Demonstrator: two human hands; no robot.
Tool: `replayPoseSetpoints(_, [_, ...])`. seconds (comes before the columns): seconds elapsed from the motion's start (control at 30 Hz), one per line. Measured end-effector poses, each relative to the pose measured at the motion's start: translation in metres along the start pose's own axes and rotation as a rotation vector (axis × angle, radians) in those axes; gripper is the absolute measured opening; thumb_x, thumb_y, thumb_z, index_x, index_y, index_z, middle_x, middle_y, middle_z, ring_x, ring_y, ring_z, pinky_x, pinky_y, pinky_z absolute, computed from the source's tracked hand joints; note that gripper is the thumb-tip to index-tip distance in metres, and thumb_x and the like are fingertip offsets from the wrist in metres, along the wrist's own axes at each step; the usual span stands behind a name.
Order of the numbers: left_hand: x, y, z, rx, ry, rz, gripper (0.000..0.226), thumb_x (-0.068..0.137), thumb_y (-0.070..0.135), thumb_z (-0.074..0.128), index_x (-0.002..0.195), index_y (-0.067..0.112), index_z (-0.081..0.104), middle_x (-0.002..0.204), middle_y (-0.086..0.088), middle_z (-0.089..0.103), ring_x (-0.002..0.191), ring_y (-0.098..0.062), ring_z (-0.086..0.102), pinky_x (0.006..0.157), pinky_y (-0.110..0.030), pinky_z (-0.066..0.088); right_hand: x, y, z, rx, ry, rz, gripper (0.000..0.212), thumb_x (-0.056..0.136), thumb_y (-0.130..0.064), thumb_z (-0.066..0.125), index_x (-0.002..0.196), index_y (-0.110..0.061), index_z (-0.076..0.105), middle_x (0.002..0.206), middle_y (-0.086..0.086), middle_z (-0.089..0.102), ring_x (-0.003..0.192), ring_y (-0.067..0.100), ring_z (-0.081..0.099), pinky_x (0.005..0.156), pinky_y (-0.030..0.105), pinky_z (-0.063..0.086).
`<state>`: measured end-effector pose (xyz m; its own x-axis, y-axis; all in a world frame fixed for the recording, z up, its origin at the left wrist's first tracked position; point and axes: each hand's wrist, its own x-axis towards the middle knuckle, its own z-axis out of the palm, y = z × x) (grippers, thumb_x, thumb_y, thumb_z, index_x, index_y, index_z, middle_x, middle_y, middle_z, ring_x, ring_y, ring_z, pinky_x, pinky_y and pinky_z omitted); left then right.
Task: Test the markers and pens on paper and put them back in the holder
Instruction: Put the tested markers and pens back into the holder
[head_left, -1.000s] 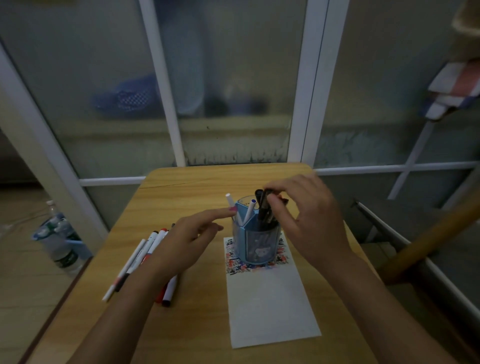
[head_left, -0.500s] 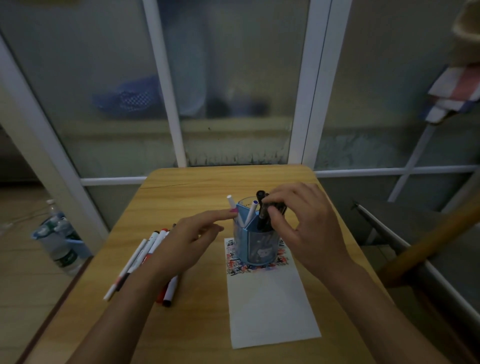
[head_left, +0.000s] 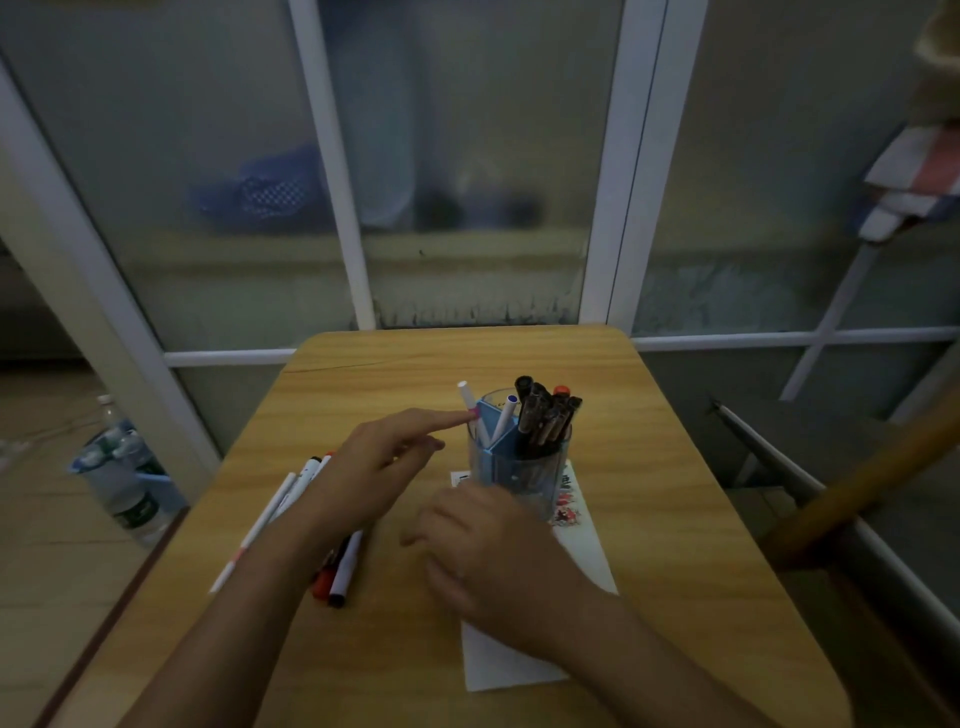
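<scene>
Now: left hand (head_left: 371, 470) holds nothing, forefinger straight, tip touching rim of holder (head_left: 519, 457). Right hand (head_left: 488, 551) low over paper (head_left: 524, 618), fingers loosely curled, nothing visibly held. Holder stands on paper's far end; dark pens (head_left: 545, 415) bunched in right compartment. Loose markers (head_left: 332, 530) lie left on table (head_left: 649, 467). Judged light, stiff, smooth; pinch mid-barrel.

One holder (head_left: 519, 462) and one sheet of paper (head_left: 582, 556) sit on one table (head_left: 649, 467). Two white pens (head_left: 470, 410) stand in the holder; the dark markers (head_left: 545, 415) there are too bunched to count.
</scene>
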<state>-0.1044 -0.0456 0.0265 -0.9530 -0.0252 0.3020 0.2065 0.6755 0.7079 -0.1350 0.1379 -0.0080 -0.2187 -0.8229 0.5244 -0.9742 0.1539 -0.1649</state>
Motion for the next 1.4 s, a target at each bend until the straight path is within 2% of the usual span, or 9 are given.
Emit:
replayPoseSetpoints(0.1, [0.001, -0.001, -0.003, 0.028, 0.001, -0.015, 0.051, 0.101, 0.003, 0.043, 0.132, 0.042, 0.055, 0.133, 0.017, 0.057, 0.110, 0.003, 0.060, 0.093, -0.025, 0.050, 0.001, -0.001, 0.022, 0.010, -0.204, -0.055, 0.034, 0.093, -0.019, 0.047, 0.125, -0.016, 0.060, 0.127, 0.003, 0.062, 0.103, 0.022, 0.053, 0.083, 0.039, 0.049])
replayPoseSetpoints(0.23, [0.003, -0.001, -0.004, 0.062, -0.021, -0.012, 0.053, 0.101, 0.004, 0.042, 0.131, 0.046, 0.054, 0.133, 0.016, 0.057, 0.109, 0.005, 0.058, 0.088, -0.011, 0.046, 0.006, -0.006, 0.038, -0.004, -0.269, -0.096, 0.046, 0.096, -0.015, 0.051, 0.142, -0.023, 0.048, 0.140, -0.001, 0.056, 0.100, 0.023, 0.053, 0.075, 0.038, 0.047])
replayPoseSetpoints(0.33, [0.004, 0.001, -0.005, 0.044, -0.016, -0.016, 0.054, 0.101, 0.002, 0.042, 0.128, 0.047, 0.056, 0.132, 0.016, 0.057, 0.110, 0.005, 0.057, 0.087, -0.007, 0.043, 0.008, -0.009, 0.047, 0.020, -0.294, -0.124, 0.050, 0.098, -0.014, 0.052, 0.146, -0.026, 0.044, 0.148, -0.003, 0.050, 0.100, 0.024, 0.052, 0.073, 0.037, 0.045])
replayPoseSetpoints(0.57, [0.004, -0.002, -0.005, 0.057, -0.026, -0.027, 0.057, 0.101, 0.006, 0.042, 0.128, 0.056, 0.053, 0.131, 0.016, 0.059, 0.109, 0.005, 0.059, 0.093, -0.033, 0.051, 0.009, -0.009, 0.050, -0.009, -0.235, -0.113, 0.037, 0.095, -0.020, 0.055, 0.131, -0.027, 0.059, 0.131, 0.002, 0.061, 0.100, 0.024, 0.058, 0.072, 0.035, 0.050])
replayPoseSetpoints(0.73, [0.003, 0.000, -0.003, 0.049, -0.015, -0.017, 0.054, 0.101, 0.006, 0.043, 0.129, 0.051, 0.053, 0.131, 0.017, 0.058, 0.110, 0.006, 0.059, 0.094, -0.030, 0.050, 0.011, -0.011, 0.047, 0.027, -0.211, -0.094, 0.028, 0.086, -0.014, 0.069, 0.113, -0.022, 0.063, 0.121, 0.000, 0.065, 0.094, 0.020, 0.058, 0.068, 0.032, 0.049])
replayPoseSetpoints(0.9, [0.004, 0.003, 0.002, 0.061, 0.002, -0.019, 0.046, 0.100, 0.011, 0.048, 0.131, 0.045, 0.053, 0.131, 0.023, 0.057, 0.114, 0.005, 0.056, 0.094, -0.022, 0.049, 0.009, -0.008, 0.044, 0.028, -0.259, -0.127, 0.034, 0.090, -0.011, 0.065, 0.122, -0.022, 0.064, 0.123, 0.004, 0.063, 0.104, 0.026, 0.058, 0.074, 0.039, 0.049])
replayPoseSetpoints(1.0, [0.004, 0.002, 0.003, 0.044, 0.013, 0.001, 0.042, 0.100, 0.011, 0.050, 0.130, 0.040, 0.056, 0.128, 0.020, 0.058, 0.112, -0.001, 0.058, 0.093, -0.024, 0.050, 0.007, -0.005, 0.039, 0.031, -0.253, -0.145, 0.031, 0.088, -0.011, 0.068, 0.117, -0.023, 0.069, 0.119, 0.005, 0.062, 0.100, 0.026, 0.059, 0.072, 0.040, 0.054])
replayPoseSetpoints(1.2, [0.005, 0.004, 0.003, 0.020, 0.047, 0.022, 0.034, 0.097, 0.011, 0.055, 0.116, 0.036, 0.067, 0.109, 0.009, 0.055, 0.101, -0.005, 0.057, 0.084, -0.015, 0.047, 0.005, -0.005, 0.007, 0.126, 0.001, -0.066, 0.016, 0.099, -0.017, 0.056, 0.111, -0.019, 0.065, 0.110, 0.001, 0.065, 0.095, 0.017, 0.058, 0.076, 0.030, 0.050])
replayPoseSetpoints(1.4, [0.004, 0.004, 0.004, 0.016, 0.030, 0.005, 0.039, 0.095, 0.010, 0.057, 0.124, 0.036, 0.061, 0.115, 0.012, 0.055, 0.104, 0.001, 0.057, 0.086, -0.014, 0.048, 0.009, 0.000, -0.040, 0.279, 0.309, 0.139, 0.020, 0.100, -0.024, 0.055, 0.119, -0.020, 0.059, 0.104, -0.008, 0.062, 0.087, 0.000, 0.057, 0.076, 0.015, 0.048])
